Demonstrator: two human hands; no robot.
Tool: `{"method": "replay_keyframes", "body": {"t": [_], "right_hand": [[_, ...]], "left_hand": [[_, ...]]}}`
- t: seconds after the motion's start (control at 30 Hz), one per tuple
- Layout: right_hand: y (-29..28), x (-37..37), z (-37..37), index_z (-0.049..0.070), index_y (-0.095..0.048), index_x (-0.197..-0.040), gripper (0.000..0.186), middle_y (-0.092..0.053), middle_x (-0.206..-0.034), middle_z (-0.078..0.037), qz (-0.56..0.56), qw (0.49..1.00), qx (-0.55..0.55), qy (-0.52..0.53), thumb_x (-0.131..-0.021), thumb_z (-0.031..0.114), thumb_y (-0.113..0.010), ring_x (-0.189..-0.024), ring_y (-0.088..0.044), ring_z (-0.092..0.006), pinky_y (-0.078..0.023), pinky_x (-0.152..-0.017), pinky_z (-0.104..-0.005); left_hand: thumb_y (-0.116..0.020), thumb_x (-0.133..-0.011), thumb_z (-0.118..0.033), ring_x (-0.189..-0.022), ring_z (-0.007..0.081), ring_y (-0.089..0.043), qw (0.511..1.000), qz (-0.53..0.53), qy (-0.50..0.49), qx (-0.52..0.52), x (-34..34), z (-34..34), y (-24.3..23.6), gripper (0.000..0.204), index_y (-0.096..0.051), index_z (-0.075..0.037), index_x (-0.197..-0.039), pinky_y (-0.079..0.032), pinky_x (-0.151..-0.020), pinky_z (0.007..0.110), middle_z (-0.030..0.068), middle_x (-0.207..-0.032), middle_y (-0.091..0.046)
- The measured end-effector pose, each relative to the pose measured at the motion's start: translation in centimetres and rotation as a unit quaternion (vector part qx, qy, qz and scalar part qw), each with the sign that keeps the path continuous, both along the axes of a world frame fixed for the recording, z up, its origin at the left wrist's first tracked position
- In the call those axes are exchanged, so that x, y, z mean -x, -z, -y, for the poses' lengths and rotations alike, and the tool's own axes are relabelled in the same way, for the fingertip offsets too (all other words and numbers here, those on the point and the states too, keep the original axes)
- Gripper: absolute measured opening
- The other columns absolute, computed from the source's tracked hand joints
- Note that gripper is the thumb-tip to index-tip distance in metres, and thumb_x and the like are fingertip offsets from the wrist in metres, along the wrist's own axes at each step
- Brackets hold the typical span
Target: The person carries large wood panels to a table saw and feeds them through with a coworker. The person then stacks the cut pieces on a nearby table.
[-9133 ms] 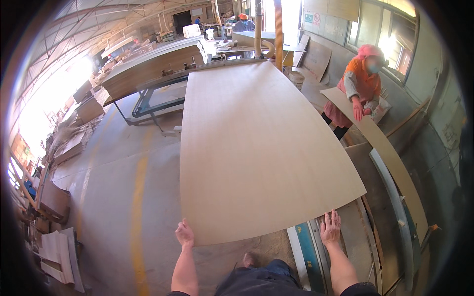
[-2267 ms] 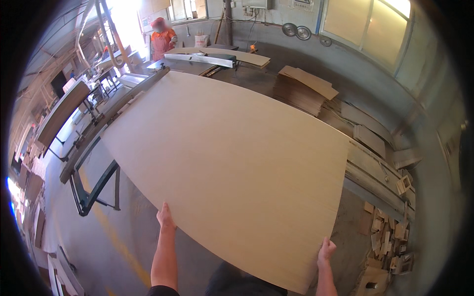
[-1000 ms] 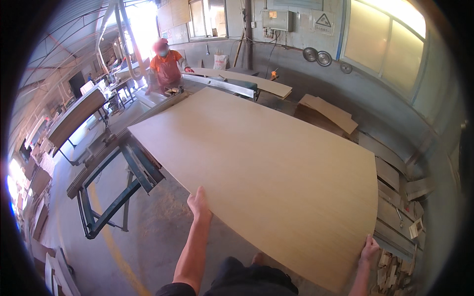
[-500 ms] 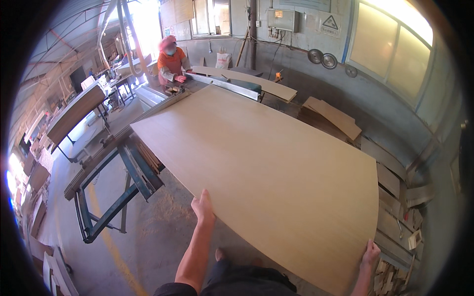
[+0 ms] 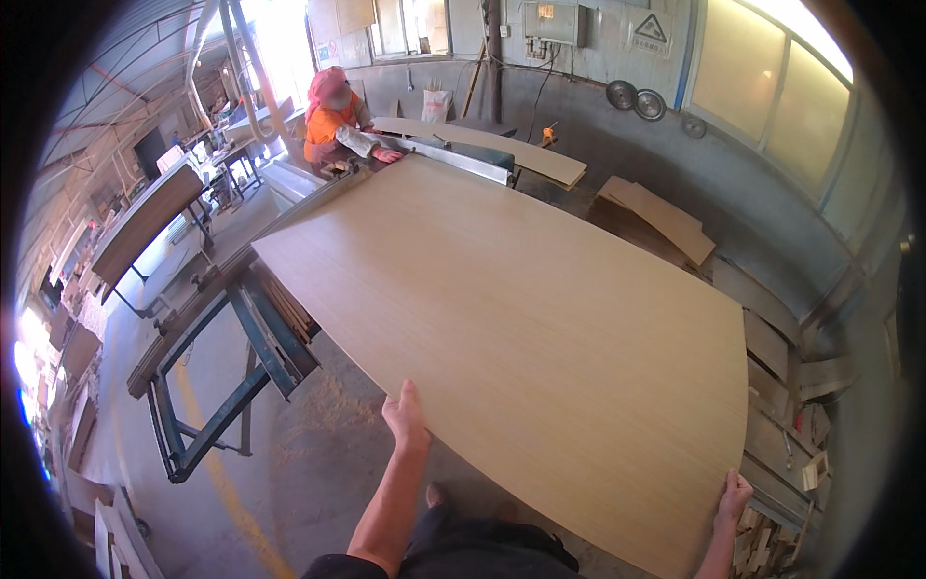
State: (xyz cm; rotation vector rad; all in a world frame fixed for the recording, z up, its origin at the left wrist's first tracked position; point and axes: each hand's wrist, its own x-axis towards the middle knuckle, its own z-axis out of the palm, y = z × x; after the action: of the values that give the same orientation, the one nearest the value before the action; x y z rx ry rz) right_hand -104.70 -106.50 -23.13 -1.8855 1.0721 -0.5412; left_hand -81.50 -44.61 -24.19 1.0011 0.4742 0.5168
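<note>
A large pale plywood sheet [image 5: 511,318] lies slanted across a sliding panel saw, its near part over the floor. My left hand [image 5: 405,415] grips its lower left edge, and my right hand [image 5: 733,492] holds the near right edge, fingers bent round it. At the far end a co-worker [image 5: 333,130] in orange and pink leans in, a red-gloved hand [image 5: 386,154] at the sheet's far corner beside a metal fence [image 5: 463,166]. The saw's green carriage frame [image 5: 222,415] shows left of the sheet.
Stacked boards [image 5: 135,232] rest on a stand at the left. A long narrow board [image 5: 521,154] lies behind the fence. More panels [image 5: 656,217] and offcuts [image 5: 752,550] fill the right side along the wall. My feet show below the sheet's near edge.
The sheet has swung from lengthwise to slanted since the earliest frame. In the last second the co-worker has bent forward and reached a glove to its far corner; my hands keep their hold.
</note>
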Motion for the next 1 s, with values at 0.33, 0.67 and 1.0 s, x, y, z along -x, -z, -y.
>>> {"method": "replay_keyframes", "body": {"t": [0.33, 0.67, 1.0], "right_hand": [[6.0, 0.7, 4.1, -0.007, -0.073, -0.101, 0.035, -0.070, -0.086, 0.000, 0.031, 0.996, -0.019, -0.076, -0.103, 0.025, -0.059, -0.077, -0.059, -0.0087, -0.047, -0.069, -0.0269], [8.6, 0.3, -0.6, -0.009, -0.072, -0.103, 0.032, -0.070, -0.088, 0.001, 0.018, 0.996, -0.073, -0.057, -0.103, 0.021, -0.060, -0.078, -0.058, -0.0083, -0.047, -0.069, -0.0277], [13.7, 1.5, 1.1, -0.004, -0.070, -0.096, 0.028, -0.063, -0.082, 0.005, 0.006, 0.988, -0.145, -0.054, -0.103, 0.021, -0.060, -0.075, -0.053, -0.0059, -0.043, -0.066, -0.0256]], "left_hand": [[-0.061, -0.100, -0.011, -0.092, 0.0168, -0.067, 0.999, -0.048, 0.000, -0.010, 0.1, 0.6, 3.0, 0.026, -0.065, 0.005, -0.120, -0.054, -0.080, 0.031, 0.0080, -0.108, -0.071], [-0.062, -0.099, -0.016, -0.086, 0.0154, -0.067, 0.997, -0.067, 0.012, -0.033, 1.1, 1.0, 5.5, 0.029, -0.065, 0.004, -0.119, -0.054, -0.076, 0.030, 0.0051, -0.105, -0.070], [-0.061, -0.101, -0.020, -0.110, 0.0268, -0.064, 0.959, -0.210, -0.054, -0.180, 0.7, -0.2, 9.6, 0.051, -0.045, 0.007, -0.141, -0.053, -0.092, 0.039, 0.0186, -0.128, -0.062]]}}
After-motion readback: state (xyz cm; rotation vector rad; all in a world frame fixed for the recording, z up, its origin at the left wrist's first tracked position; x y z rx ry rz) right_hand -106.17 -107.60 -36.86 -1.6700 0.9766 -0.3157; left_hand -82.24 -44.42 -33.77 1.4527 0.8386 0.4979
